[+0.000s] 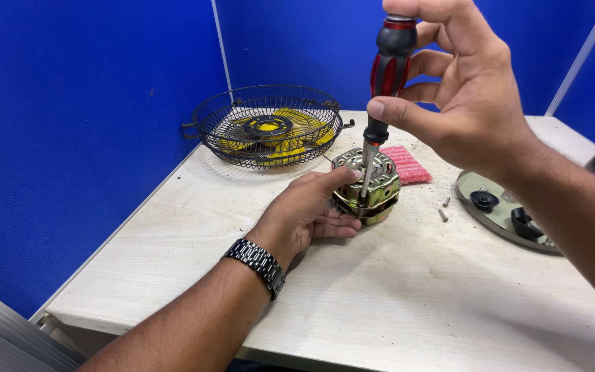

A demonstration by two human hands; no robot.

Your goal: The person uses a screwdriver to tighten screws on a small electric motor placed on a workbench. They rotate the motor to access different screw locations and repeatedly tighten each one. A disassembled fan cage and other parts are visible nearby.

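**Motor held, screwdriver set upright on its top**

The motor (368, 187) sits just above frame centre on the table (408, 296), its flat top facing up. The left hand (309, 210) wraps its near-left side, thumb over the rim. The right hand (464, 79) pinches the screwdriver (383, 89) between thumb and fingers; its long axis runs nearly vertical, tip down into the motor. Best to keep the shaft square and press down while turning. Two screws (443, 209) lie just to the right.

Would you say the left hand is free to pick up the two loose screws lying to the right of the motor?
Probably not as things stand: the left hand is gripping the motor, which sits between it and the screws. The table around the screws looks bare, so they are otherwise unobstructed.
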